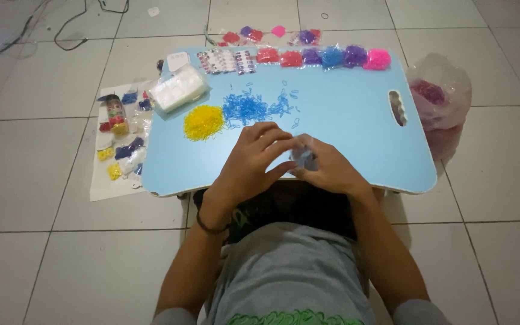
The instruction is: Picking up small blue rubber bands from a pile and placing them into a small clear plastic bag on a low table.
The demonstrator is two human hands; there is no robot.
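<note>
Both hands meet over the near edge of the tabletop [356, 114]. The left hand [251, 162] curls its fingers inward toward the right hand [326, 171], and between them sits a small clear bag [303, 157], pinched by the right fingers; whether the left hand grips it too or only touches it, I cannot tell.

The bag looks thin and slippery, so a loose pinch could let it drop and spill whatever is inside. The blue bands [251, 108] and yellow bands [203, 122] lie loose just beyond the knuckles; a careless sweep of a wrist would scatter them or mix the two colours.

The tabletop is a light blue lap desk with a handle slot [397, 108] on the right. Packets of coloured bands [323, 57] line its far edge, and a clear box [179, 89] sits at the far left corner. It stands on a white tiled floor [43, 180], with a sheet of small items [118, 144] to the left, a plastic bag [440, 99] to the right, and cables [67, 30] farther back.
</note>
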